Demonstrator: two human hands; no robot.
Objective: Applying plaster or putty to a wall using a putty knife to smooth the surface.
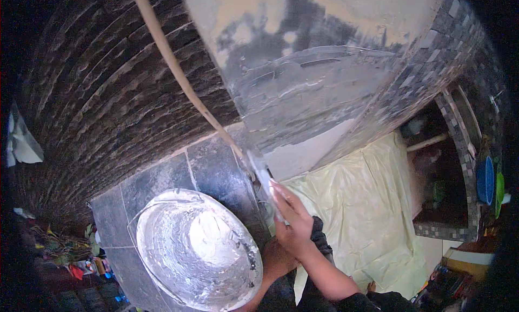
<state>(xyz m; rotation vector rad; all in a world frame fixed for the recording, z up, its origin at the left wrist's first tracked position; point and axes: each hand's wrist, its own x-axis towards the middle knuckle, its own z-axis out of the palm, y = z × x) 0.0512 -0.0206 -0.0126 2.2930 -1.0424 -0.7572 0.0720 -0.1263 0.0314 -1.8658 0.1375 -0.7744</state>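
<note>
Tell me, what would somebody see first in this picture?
Probably the big round bucket, smeared white with plaster, low in the middle beside the person's arms. Just above it the right hand presses a trowel against the wall, where grey wet plaster is spread. A yellowish sheet covers the floor on the right.

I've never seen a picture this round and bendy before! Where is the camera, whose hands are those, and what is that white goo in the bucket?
The camera sits on a person's head and looks down, so you see what they see. Its wide lens makes straight edges curve. The right hand holds a flat trowel against a wall face smeared with grey and white paste. The left hand is mostly hidden beside the bucket; I cannot tell what it grips. The bucket is coated inside with the same whitish paste and stands on dark tiles. A pale yellow sheet covers the floor to the right. Dark ridged brick fills the left.
</note>
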